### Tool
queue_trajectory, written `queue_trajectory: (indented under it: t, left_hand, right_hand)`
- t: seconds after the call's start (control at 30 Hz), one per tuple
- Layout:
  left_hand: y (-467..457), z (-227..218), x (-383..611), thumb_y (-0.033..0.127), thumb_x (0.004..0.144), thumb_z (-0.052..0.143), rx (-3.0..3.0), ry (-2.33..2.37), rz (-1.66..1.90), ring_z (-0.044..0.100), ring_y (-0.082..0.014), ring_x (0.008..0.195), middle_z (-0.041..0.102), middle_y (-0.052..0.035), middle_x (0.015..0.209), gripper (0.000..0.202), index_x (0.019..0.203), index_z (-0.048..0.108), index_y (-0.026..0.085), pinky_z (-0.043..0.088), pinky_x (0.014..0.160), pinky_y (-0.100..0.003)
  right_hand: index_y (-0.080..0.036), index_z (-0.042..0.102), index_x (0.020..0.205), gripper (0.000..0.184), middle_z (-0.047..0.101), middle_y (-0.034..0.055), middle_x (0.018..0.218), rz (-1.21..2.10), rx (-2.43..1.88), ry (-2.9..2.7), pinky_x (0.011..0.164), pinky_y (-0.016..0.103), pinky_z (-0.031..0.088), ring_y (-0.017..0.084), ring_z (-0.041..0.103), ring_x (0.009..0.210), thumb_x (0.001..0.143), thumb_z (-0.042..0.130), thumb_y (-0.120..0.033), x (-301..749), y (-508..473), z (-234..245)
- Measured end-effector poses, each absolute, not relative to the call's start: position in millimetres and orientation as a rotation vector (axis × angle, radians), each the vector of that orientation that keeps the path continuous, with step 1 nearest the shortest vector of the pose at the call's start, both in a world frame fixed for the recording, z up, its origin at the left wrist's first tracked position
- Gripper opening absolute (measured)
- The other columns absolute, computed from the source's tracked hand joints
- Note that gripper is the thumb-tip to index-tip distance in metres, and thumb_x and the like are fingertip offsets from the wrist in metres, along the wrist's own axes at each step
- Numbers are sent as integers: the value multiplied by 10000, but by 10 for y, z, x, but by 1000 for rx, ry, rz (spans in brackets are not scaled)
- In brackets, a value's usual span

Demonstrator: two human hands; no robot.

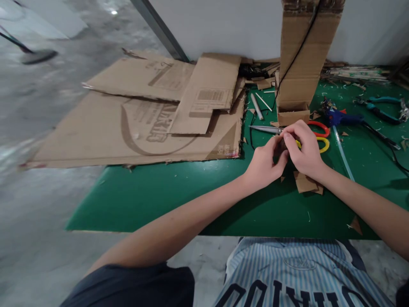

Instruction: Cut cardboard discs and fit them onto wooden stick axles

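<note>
My left hand (262, 165) and my right hand (304, 150) meet over the green table, fingertips pressed together. Whatever they pinch is mostly hidden; a dark brownish bit shows between the fingers, too small to name. Scissors (263, 128) lie just behind and partly under my hands, their blades pointing left and their red and yellow handles showing to the right. Small cardboard pieces (304, 183) rest on the table below my right hand. Beyond my fingers stands a tall folded cardboard piece (300, 64) with a black cable running down it.
Flat cardboard sheets (96, 132) cover the table's left side and overhang its edge. A blue glue gun (343, 118) and a clear glue stick (343, 153) lie to the right, with teal-handled pliers (377, 111) farther off. A grey stick (256, 106) and cardboard scraps lie behind.
</note>
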State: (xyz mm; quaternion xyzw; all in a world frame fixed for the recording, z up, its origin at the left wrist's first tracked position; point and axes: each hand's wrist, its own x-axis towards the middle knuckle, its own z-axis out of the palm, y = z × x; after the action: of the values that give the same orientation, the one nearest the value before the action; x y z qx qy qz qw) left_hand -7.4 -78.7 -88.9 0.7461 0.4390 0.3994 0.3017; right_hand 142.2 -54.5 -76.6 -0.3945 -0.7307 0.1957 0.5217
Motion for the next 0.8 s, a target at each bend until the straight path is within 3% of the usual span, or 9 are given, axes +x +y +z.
queue_trajectory:
  t: [0.33, 0.5, 0.57, 0.7, 0.8]
  left_hand:
    - [-770, -900, -63, 243, 953, 552, 2054, 1220, 1042, 780, -196, 829, 796, -96, 984, 242, 1175, 581, 151, 603, 703, -300]
    - [-680, -944, -90, 245, 987, 529, 1939, 1145, 1162, 782, -173, 943, 791, -105, 1116, 257, 1227, 571, 165, 631, 803, -294]
    - [-632, -942, -127, 223, 993, 525, 1938, 1128, 1217, 767, -164, 1023, 769, -111, 1191, 288, 1271, 570, 167, 634, 860, -289]
    - [-536, -883, -238, 204, 993, 539, 1984, 1286, 1324, 727, -170, 1073, 719, -108, 1236, 287, 1265, 631, 196, 626, 774, -249]
    - [-488, -849, -290, 227, 1001, 555, 2034, 1293, 1313, 725, -177, 1071, 731, -95, 1215, 291, 1275, 649, 203, 628, 815, -270]
  right_hand:
    - [-236, 515, 802, 155, 511, 7, 812, 492, -924, -1757, 690, 350, 446, 163, 522, 749, 956, 525, -226, 1401, -536, -782]
    - [-246, 581, 962, 56, 612, 48, 1002, 628, -947, -1737, 792, 387, 513, 201, 605, 942, 944, 580, -299, 1418, -542, -798]
    - [-253, 579, 1049, 132, 634, 66, 1100, 683, -971, -1718, 820, 400, 534, 218, 619, 1024, 938, 597, -322, 1430, -548, -810]
    - [-255, 560, 1201, 277, 646, 99, 1238, 802, -979, -1709, 873, 423, 569, 245, 640, 1143, 945, 618, -342, 1443, -548, -833]
    - [-258, 550, 1258, 294, 654, 115, 1281, 869, -983, -1693, 883, 427, 592, 252, 649, 1185, 981, 578, -352, 1441, -528, -849]
